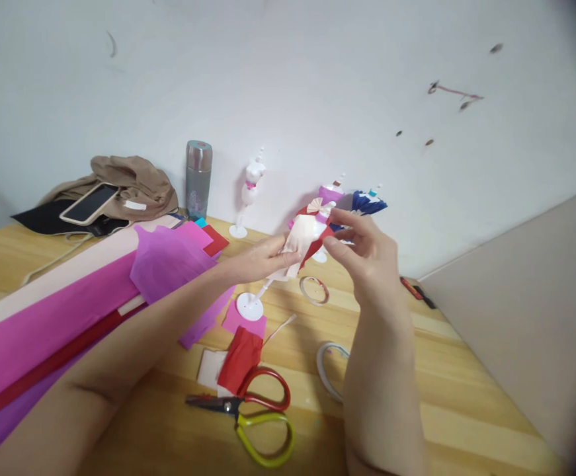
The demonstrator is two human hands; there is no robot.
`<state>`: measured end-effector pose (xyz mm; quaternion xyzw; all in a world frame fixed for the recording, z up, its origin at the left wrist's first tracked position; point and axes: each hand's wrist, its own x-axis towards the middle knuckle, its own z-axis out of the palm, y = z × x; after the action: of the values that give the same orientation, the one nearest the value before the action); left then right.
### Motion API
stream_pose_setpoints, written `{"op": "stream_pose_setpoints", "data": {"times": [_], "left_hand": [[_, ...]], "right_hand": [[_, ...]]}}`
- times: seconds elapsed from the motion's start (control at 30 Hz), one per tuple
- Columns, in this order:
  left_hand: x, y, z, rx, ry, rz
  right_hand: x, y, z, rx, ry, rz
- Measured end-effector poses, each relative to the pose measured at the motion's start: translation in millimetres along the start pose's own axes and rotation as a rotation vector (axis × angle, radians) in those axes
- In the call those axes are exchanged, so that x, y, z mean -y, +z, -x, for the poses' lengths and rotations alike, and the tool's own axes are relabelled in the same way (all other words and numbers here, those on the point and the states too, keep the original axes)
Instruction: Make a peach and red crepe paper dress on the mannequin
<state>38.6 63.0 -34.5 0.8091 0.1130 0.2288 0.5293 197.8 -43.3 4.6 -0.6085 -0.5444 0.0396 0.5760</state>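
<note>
My left hand (272, 254) is wrapped round a small white dress-form mannequin (250, 306), which is tilted with its round base lifted toward me. Cream and red paper (303, 231) covers its body, and a cream pleated paper fan (314, 205) sits near its neck. Close to the neck and shoulder is my right hand (364, 241), its thumb and fingers curved and apart. Whether its fingertips touch the mannequin I cannot tell. Below lie scissors (238, 406) with one red and one yellow handle, beside red paper (242, 357).
Tape rolls (314, 291) lie on the wooden table (446, 390). Behind stand a bare mannequin (250, 188), a blue-dressed one (368, 201) and a grey bottle (199, 182). Long coloured paper sheets (79, 297), a phone (89, 203) and brown cloth (139, 178) are at left.
</note>
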Motion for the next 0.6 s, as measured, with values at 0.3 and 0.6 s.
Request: {"op": "stream_pose_setpoints", "data": {"times": [0.3,0.6], "left_hand": [[-8.3,-0.5,2.0,0.026,-0.027,-0.084],[13.4,-0.1,-7.1,0.006,0.026,0.182]], "right_hand": [[-0.9,10.6,-2.6,0.105,0.02,-0.097],[-1.7,10.3,-2.0,0.098,0.095,-0.261]]}}
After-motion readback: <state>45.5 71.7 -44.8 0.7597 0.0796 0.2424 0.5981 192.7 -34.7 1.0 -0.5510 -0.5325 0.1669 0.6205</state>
